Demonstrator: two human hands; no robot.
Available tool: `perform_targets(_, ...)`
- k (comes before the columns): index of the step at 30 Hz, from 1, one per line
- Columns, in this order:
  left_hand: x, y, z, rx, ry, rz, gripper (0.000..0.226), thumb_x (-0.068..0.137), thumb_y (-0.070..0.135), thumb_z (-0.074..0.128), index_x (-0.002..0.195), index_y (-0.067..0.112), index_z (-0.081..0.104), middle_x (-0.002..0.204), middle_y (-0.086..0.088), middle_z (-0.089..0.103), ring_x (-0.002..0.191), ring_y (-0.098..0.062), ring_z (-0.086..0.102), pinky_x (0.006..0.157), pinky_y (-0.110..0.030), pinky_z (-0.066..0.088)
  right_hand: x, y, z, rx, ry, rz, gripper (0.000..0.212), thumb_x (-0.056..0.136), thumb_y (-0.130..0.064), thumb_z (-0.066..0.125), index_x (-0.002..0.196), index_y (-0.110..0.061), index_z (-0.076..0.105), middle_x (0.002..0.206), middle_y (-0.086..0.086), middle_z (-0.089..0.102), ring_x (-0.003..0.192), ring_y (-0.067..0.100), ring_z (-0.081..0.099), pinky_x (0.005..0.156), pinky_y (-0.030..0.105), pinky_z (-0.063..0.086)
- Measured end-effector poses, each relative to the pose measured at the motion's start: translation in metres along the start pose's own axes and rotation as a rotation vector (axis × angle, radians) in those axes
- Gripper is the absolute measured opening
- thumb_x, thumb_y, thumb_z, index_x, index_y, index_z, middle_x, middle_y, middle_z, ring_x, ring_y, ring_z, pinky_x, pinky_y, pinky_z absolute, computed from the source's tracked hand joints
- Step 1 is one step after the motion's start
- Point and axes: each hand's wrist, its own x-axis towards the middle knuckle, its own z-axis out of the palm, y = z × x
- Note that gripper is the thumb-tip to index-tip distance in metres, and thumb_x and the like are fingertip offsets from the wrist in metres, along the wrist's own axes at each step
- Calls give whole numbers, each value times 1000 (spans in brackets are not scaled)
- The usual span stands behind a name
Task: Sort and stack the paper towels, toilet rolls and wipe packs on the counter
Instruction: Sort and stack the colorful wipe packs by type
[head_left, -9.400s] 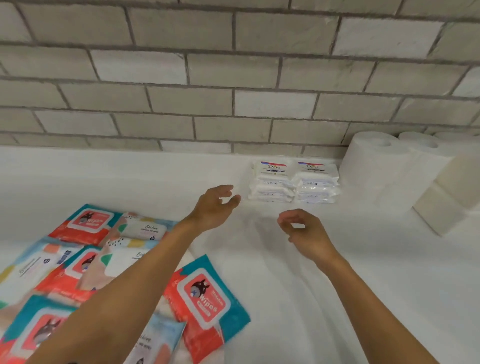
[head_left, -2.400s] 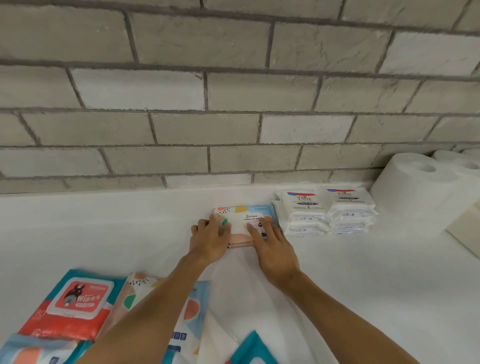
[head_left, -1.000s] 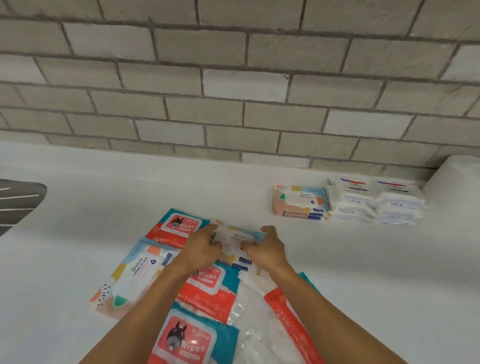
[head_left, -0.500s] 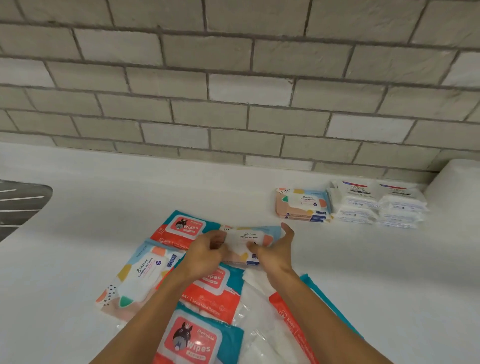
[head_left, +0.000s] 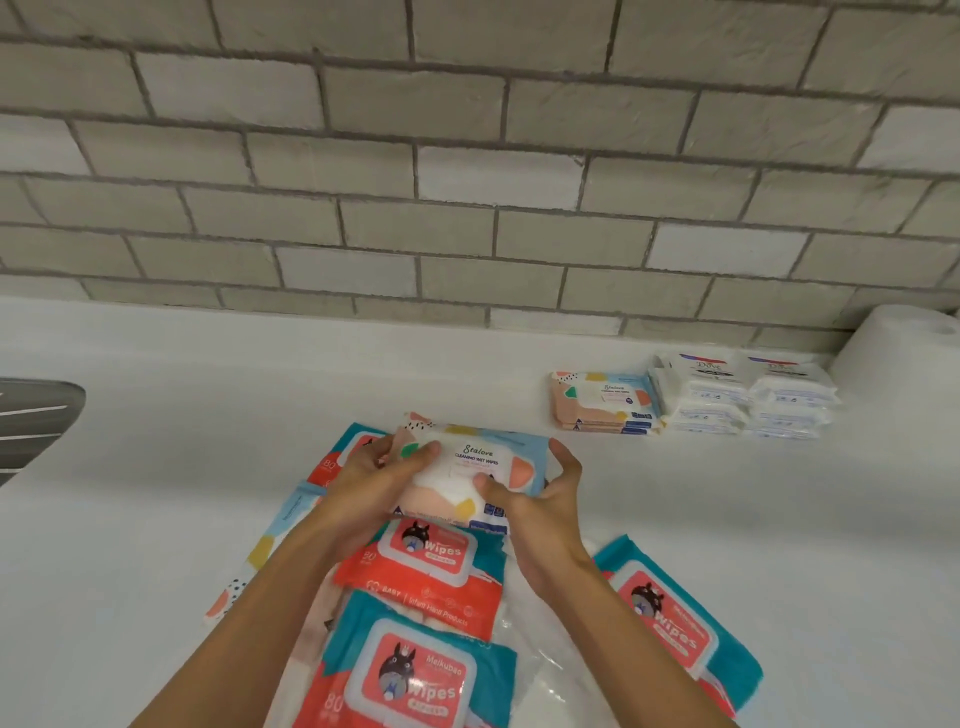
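The Stalove pack (head_left: 475, 462) is pastel peach and light blue with green, yellow and orange blobs plus black dots, and a white label. Wipes packs (head_left: 426, 558) are red and teal, with a dark cartoon critter on the label. Dove packs (head_left: 701, 395) are white with blue-red logos. White table (head_left: 156, 519), grey brick wall (head_left: 467, 234).

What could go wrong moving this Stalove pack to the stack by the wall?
The Stalove pack looks soft between the left hand and right hand; it may sag or slip. The matching stack sits against the Dove stacks; a careless landing could shove them askew.
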Motion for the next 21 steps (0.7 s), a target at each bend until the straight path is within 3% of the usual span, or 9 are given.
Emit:
perform_targets(3, -8, 3, -18, -17, -72, 1, 71, 67, 30, 82, 129, 10, 53, 109, -13, 73, 91, -31, 74, 74, -44, 61, -6, 3, 15, -26, -67, 3, 68, 74, 6, 78, 120, -28, 42, 104, 6, 67, 87, 25, 72, 61, 37, 60)
perform_targets(6, -16, 2, -37, -10, -84, 25, 56, 66, 20, 81, 117, 10, 61, 101, -11, 76, 89, -30, 74, 66, -39, 62, -9, 12, 30, -171, -178, -25, 52, 76, -2, 79, 116, -22, 54, 104, 6, 71, 87, 22, 73, 71, 42, 61)
perform_targets(11, -16, -4, -78, -100, 47, 40, 56, 65, 17, 82, 117, 8, 63, 104, -14, 75, 93, -34, 73, 78, -48, 60, -9, 22, 52, -321, -336, -9, 32, 87, -15, 72, 117, -20, 61, 105, 1, 72, 91, 18, 71, 77, 34, 60)
perform_targets(14, -18, -5, -101, -211, 157, 77, 53, 67, 16, 80, 115, 3, 65, 104, -16, 75, 93, -33, 73, 75, -45, 61, -8, 32, 57, -483, -391, -13, 23, 90, -28, 67, 113, -25, 65, 104, -7, 69, 92, 13, 67, 79, 29, 59)
perform_targets(18, -19, -10, -130, -306, 272, 99, 52, 69, 16, 80, 117, 3, 65, 104, -13, 75, 90, -28, 74, 64, -36, 62, 0, 46, 61, -811, -407, -136, 26, 92, -35, 64, 117, -29, 63, 116, -13, 62, 105, 7, 59, 92, 33, 55)
perform_targets(21, -20, -16, -139, -308, 313, 59, 48, 70, 17, 82, 113, 5, 65, 99, -12, 76, 83, -28, 75, 60, -37, 61, 8, 52, 69, -1143, -388, -276, 32, 89, -43, 62, 119, -34, 59, 124, -10, 59, 115, 16, 50, 102, 40, 43)
